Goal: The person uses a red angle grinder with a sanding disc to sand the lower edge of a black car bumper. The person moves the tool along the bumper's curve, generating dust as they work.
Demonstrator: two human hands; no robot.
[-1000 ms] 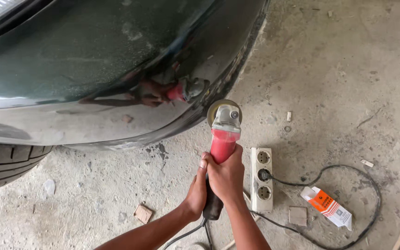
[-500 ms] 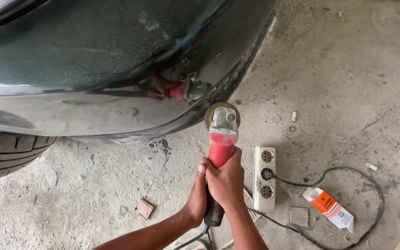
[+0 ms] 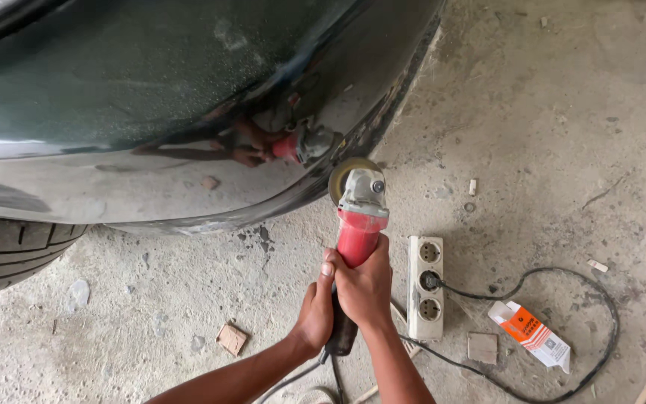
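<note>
I hold the red polisher (image 3: 358, 224) with both hands. My right hand (image 3: 364, 288) and left hand (image 3: 314, 314) squeeze its handle tight. Its round pad touches the dark green car bumper (image 3: 188, 112). A white power strip (image 3: 425, 288) lies near on the floor.

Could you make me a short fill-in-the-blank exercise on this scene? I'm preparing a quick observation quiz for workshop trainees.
1. Both hands, the left hand and the right hand, grip a power tool whose body is ____ in colour.
2. The tool's round pad sits at the lower edge of a dark car's ____ panel, which mirrors it.
3. A black cable is plugged into the white ____ lying on the concrete floor.
4. At the left edge, part of a ____ shows under the car.

Missing words: red; body; socket strip; tyre
</note>
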